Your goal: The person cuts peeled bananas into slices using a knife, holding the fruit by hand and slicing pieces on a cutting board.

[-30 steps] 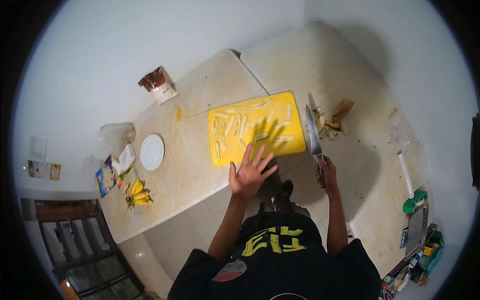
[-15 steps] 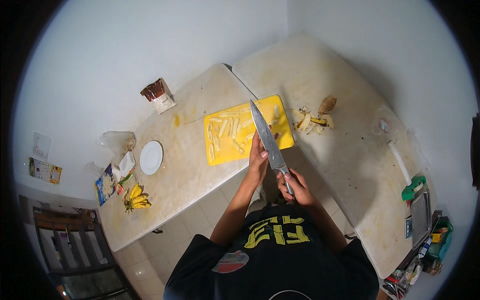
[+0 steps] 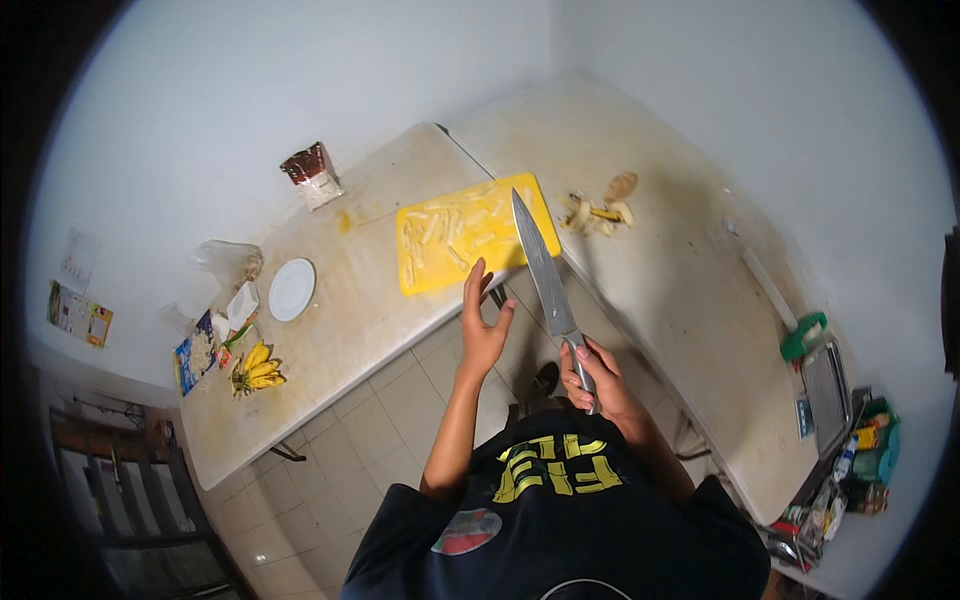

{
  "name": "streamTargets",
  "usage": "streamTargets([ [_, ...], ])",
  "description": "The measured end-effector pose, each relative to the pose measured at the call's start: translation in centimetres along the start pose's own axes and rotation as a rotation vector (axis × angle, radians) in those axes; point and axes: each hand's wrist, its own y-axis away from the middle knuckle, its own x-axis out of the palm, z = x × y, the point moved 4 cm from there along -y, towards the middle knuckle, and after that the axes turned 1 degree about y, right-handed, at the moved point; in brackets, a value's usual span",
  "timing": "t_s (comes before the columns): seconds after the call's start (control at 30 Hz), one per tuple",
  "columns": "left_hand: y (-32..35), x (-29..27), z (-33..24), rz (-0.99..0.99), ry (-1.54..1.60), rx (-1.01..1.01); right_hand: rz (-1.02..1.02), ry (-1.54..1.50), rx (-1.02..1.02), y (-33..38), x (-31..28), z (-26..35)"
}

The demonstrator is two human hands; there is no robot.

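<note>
Nearest us, our right hand is wrapped tight around the handle of a long steel-bladed kitchen knife, its blade raised and pointing away over the surface edge. Just beside it, our left hand is lifted with fingers spread, holding nothing, its fingertips close to the near edge of a yellow rectangular plastic cutting board. We count pale cut strips lying across that board, which sits at the front of a worn beige surface. Right of the board, on the adjoining surface, lies a small heap of yellow-brown peelings. Further left we list a round white plate, a bunch of small yellow bananas and a clear plastic bag. Farthest back, by the wall, stands a brown opened packet.
</note>
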Motion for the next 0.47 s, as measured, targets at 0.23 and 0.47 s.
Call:
streamTargets([
  [0.23, 11.7, 5.4, -4.5, 0.162, 0.324, -0.133, -0.302, 0.212, -0.034, 11.4, -1.7, -4.8],
  [0.47, 19.4, 10.8, -10.7, 0.256, 0.125, -0.181, -0.416, 0.316, -0.023, 22.7, -2.6, -6.8],
])
